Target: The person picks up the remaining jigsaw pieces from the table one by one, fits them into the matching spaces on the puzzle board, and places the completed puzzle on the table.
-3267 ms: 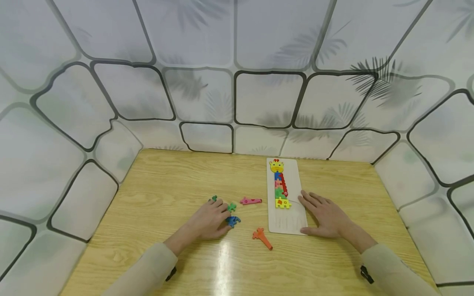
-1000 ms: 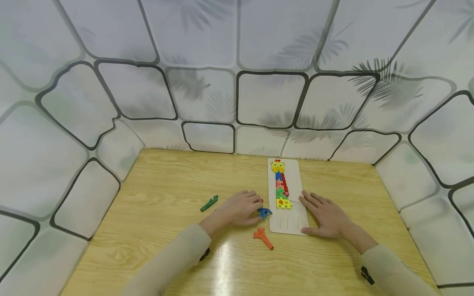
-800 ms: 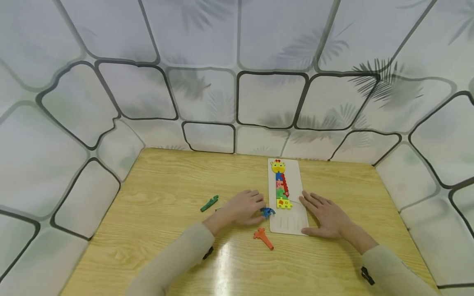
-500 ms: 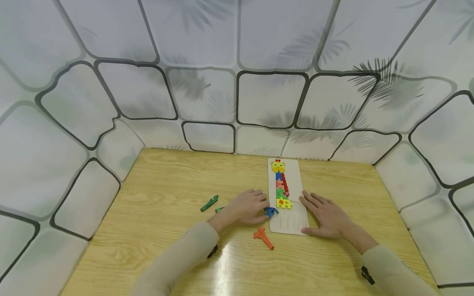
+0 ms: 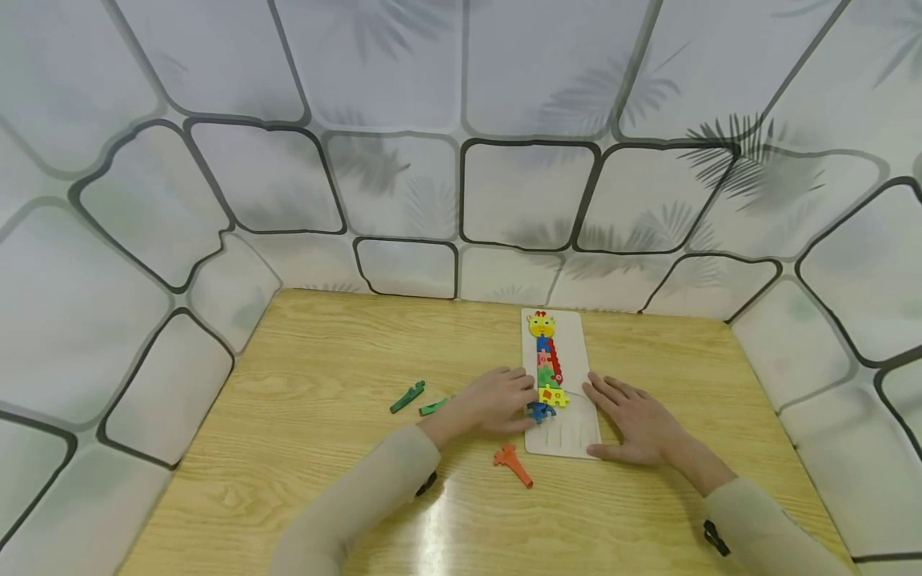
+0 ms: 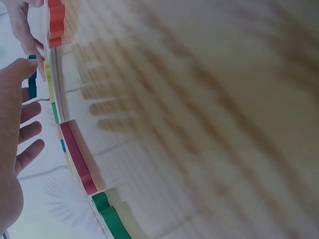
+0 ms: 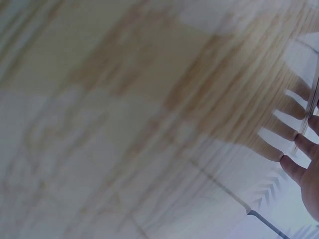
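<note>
Blue jigsaw piece (image 5: 542, 412) moved toward three o'clock, over puzzle board (image 5: 572, 344); left hand (image 5: 497, 402) pinching it. Right hand (image 5: 637, 420) straight-fingered. Apparent step: placement; next: align against yellow piece (image 5: 551, 397).

head view: bright, glare on tabletop (image 5: 435, 532) | wrist views: dimmer, shadowed, foreground blurred

So your left hand (image 6: 9, 107) has a dark bluish piece (image 6: 33, 82) pinched, with an orange piece (image 6: 56, 22), pink piece (image 6: 78, 158) and green piece (image 6: 111, 217) on your bench (image 6: 199, 129).
</note>
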A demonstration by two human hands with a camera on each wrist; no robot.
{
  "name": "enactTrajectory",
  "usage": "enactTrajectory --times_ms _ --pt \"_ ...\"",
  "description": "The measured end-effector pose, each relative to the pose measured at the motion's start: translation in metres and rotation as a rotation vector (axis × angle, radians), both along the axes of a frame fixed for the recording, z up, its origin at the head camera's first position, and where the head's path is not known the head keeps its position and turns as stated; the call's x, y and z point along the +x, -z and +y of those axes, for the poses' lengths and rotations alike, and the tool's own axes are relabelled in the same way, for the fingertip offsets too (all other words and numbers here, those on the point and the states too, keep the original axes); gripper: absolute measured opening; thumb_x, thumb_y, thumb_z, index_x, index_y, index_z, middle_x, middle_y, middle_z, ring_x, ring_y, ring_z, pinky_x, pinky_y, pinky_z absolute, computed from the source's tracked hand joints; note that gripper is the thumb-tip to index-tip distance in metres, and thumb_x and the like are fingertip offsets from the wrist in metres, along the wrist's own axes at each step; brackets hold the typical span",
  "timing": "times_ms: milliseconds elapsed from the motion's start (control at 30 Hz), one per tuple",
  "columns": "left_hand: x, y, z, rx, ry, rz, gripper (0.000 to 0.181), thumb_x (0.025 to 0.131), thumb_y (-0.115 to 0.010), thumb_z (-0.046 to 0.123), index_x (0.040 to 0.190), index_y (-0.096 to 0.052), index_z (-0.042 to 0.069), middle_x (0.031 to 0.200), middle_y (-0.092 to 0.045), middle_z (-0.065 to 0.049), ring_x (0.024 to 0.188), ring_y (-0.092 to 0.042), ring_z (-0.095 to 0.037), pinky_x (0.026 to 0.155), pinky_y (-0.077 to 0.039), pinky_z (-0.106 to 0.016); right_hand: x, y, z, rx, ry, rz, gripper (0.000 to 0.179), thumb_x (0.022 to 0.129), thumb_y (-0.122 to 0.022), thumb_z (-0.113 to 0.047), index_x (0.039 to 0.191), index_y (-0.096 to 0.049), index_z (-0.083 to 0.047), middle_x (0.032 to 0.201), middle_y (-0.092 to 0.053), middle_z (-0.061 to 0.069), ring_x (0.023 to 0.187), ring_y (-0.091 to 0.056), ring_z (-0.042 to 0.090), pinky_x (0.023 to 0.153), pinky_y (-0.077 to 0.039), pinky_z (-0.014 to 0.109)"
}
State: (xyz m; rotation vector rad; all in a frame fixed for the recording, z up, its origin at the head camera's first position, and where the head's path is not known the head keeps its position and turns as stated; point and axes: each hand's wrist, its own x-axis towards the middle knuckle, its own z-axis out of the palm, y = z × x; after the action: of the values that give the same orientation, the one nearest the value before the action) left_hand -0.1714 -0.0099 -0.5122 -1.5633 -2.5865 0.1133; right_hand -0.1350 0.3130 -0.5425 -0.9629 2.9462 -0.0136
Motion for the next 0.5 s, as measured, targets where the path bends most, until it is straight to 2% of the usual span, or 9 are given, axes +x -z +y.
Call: enactTrajectory --times_ms 133,333,500 --pt "-0.003 0.000 0.005 -0.018 0.005 0.013 0.040 0.106 -0.053 0.055 0.125 -0.069 0.023 0.122 -0.070 0.006 0.114 -0.064 -0.012 0.097 -0.055 -0.027 -0.001 0.000 0.000 -0.002 -0.002 0.003 0.106 0.088 -0.060 -0.081 0.164 -0.038 -0.010 0.171 -0.036 0.015 0.151 -0.045 0.043 0.113 -0.046 0.064" --pt "-0.008 -0.003 0.014 -0.053 0.007 0.018 0.044 0.107 -0.052 0.056 0.131 -0.068 0.023 0.130 -0.070 0.006 0.123 -0.063 -0.013 0.105 -0.053 -0.029 -0.002 0.001 0.000 0.003 0.001 -0.007 0.107 0.088 -0.058 -0.082 0.165 -0.036 -0.011 0.173 -0.034 0.014 0.153 -0.043 0.042 0.115 -0.045 0.064" --pt "-0.011 -0.004 0.021 -0.068 0.023 0.023 0.042 0.107 -0.051 0.056 0.127 -0.069 0.023 0.128 -0.070 0.007 0.123 -0.063 -0.012 0.103 -0.054 -0.028 -0.001 0.000 0.000 -0.006 -0.002 -0.007 0.107 0.089 -0.059 -0.081 0.164 -0.036 -0.010 0.172 -0.034 0.015 0.153 -0.043 0.043 0.115 -0.045 0.065"
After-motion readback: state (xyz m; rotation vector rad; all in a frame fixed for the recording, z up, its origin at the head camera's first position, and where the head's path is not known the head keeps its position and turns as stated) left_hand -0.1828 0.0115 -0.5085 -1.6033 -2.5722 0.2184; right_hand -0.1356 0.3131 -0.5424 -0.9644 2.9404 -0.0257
